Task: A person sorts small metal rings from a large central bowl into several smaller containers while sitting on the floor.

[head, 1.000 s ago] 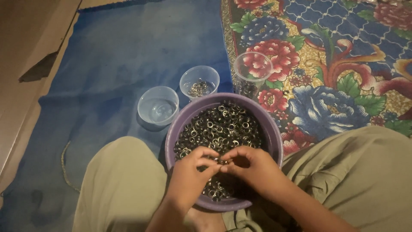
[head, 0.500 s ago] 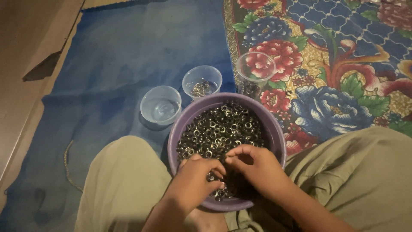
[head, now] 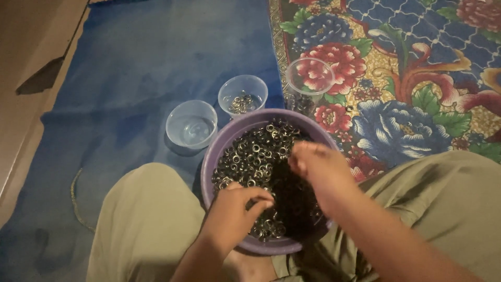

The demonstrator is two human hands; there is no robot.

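- Landmark: purple bowl (head: 219, 151), on the floor between the person's knees, filled w/ small dark metal rings (head: 255, 151) (eyelet-like; exact kind too small to tell).
- Left hand (head: 235, 211): over the near-left part of the bowl, fingers curled down into the rings, tips pinched together; looks closed on a ring or a few, but what sits between the tips is hidden.
- Right hand (head: 318, 169): above the bowl's right half, motion-blurred, fingers bent inward; can't tell if it grips anything.
- Three clear plastic cups beyond the bowl's far rim:
  - far-left: empty-looking cup (head: 191, 124), just beside the bowl.
  - far-centre: cup w/ a few rings (head: 242, 96) in its bottom.
  - far-right: third cup (head: 310, 78), standing at the edge of the flowered mat (head: 417, 78); contents unclear.
- Under the bowl & to its left: blue mat (head: 130, 78). Right of the bowl: the flowered mat, red/blue blooms.
- Near side of the bowl: both legs in olive trousers (head: 146, 219), one each side.
- Step in hand (judgement): picking & sorting rings out of the bulk heap; cups barely filled, so early in the work.
- Next move calls for (judgement): a fine fingertip pinch to isolate single pieces, then a short reach over the far rim to the proper cup w/o spilling from the heap.
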